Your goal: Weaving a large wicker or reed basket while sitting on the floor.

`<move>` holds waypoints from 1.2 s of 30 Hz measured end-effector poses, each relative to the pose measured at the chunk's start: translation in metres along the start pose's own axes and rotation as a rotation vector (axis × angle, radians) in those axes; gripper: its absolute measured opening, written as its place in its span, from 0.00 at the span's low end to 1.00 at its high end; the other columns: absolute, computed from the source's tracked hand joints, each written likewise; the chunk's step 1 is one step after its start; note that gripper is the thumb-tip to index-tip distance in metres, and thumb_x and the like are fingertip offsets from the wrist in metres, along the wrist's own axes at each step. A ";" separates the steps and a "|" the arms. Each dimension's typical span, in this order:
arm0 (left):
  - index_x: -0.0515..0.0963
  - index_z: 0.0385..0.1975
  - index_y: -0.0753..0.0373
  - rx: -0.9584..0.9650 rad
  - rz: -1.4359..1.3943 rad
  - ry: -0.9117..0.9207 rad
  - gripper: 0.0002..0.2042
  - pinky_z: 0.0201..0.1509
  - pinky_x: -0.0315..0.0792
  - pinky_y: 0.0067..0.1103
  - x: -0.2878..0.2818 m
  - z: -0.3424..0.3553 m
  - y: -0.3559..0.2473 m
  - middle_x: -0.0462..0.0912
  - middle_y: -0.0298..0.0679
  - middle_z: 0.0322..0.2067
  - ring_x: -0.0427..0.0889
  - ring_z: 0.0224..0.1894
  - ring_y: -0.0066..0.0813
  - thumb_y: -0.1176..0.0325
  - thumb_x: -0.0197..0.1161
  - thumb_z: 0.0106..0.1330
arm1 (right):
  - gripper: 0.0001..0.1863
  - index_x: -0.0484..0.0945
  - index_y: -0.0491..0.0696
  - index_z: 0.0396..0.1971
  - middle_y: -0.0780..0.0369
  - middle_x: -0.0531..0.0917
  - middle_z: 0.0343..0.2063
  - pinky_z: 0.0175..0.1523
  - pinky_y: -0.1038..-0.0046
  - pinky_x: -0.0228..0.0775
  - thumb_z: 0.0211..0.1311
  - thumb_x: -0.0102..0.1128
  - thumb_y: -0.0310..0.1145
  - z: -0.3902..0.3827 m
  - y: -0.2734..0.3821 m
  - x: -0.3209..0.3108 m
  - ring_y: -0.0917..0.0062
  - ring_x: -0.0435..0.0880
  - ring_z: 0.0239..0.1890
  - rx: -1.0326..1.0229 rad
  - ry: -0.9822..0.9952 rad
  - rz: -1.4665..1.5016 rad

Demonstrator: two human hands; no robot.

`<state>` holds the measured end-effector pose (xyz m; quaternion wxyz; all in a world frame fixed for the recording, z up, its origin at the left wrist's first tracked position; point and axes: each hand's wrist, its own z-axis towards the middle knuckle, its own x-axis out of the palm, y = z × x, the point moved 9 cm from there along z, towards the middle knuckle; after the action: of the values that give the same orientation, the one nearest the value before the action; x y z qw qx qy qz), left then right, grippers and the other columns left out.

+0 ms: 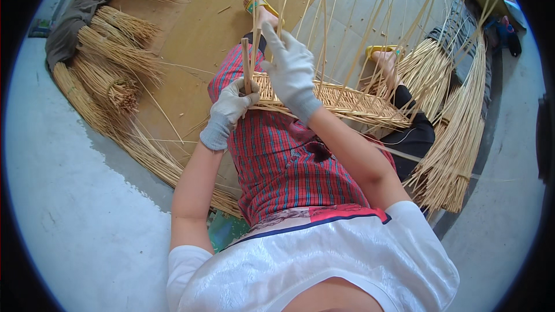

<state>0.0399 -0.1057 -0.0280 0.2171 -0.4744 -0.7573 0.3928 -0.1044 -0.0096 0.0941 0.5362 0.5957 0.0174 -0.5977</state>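
Observation:
A long, narrow panel of woven wicker (347,99) lies across my thighs, with many thin pale rods (324,29) standing up from it and spreading away. At its left end, two thicker sticks (247,63) rise close together. My left hand (231,104), in a whitish knit glove, is closed round that end at the foot of the sticks. Over the panel, just right of the sticks, is my gloved right hand (291,72), its fingers stretched upward among the rods. I see nothing clearly gripped in it; its palm side is partly hidden.
Bundles of thin rods (118,52) lie along the left under a dark cloth (92,0). More long bundles (457,133) rest at the right beside my leg. Scraps of cut rod (224,8) are scattered on the tan floor board (185,75). Yellow sandals (254,3) are on my feet.

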 end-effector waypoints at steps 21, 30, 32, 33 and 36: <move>0.78 0.40 0.58 0.191 -0.025 0.143 0.11 0.17 0.63 0.14 -0.002 0.005 -0.004 0.79 0.28 0.30 0.71 0.22 0.13 0.69 0.74 0.62 | 0.18 0.78 0.52 0.55 0.60 0.85 0.33 0.38 0.63 0.80 0.65 0.61 0.33 -0.102 0.007 -0.042 0.65 0.87 0.33 -0.243 0.324 -0.100; 0.75 0.31 0.57 0.113 0.117 -0.047 0.18 0.20 0.64 0.16 0.006 0.003 -0.003 0.76 0.26 0.24 0.70 0.22 0.13 0.62 0.83 0.54 | 0.35 0.59 0.53 0.75 0.50 0.86 0.39 0.46 0.54 0.75 0.68 0.56 0.33 -0.021 -0.064 -0.046 0.52 0.85 0.43 0.147 -0.022 0.124; 0.74 0.29 0.57 0.209 0.179 -0.246 0.21 0.27 0.67 0.19 -0.002 0.007 0.005 0.73 0.26 0.23 0.68 0.24 0.15 0.59 0.84 0.52 | 0.35 0.60 0.53 0.74 0.51 0.86 0.41 0.50 0.56 0.75 0.67 0.56 0.30 0.011 -0.049 -0.036 0.53 0.83 0.47 -0.068 -0.113 0.190; 0.73 0.28 0.57 0.162 0.259 -0.308 0.23 0.31 0.68 0.21 -0.003 0.005 0.005 0.72 0.26 0.23 0.66 0.26 0.17 0.56 0.85 0.50 | 0.37 0.60 0.55 0.74 0.50 0.83 0.51 0.53 0.57 0.75 0.66 0.60 0.32 0.030 -0.040 -0.028 0.53 0.82 0.52 -0.003 0.083 0.202; 0.72 0.27 0.58 0.239 0.323 -0.343 0.24 0.31 0.69 0.21 0.007 0.005 -0.007 0.72 0.27 0.22 0.67 0.26 0.18 0.55 0.85 0.51 | 0.36 0.65 0.56 0.72 0.51 0.80 0.59 0.57 0.60 0.74 0.63 0.65 0.33 0.039 0.004 -0.029 0.55 0.82 0.56 -0.156 0.091 0.072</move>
<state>0.0292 -0.1028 -0.0258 0.0745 -0.4863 -0.6458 0.5839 -0.1367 -0.0188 0.1288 0.6007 0.5792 0.0667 -0.5470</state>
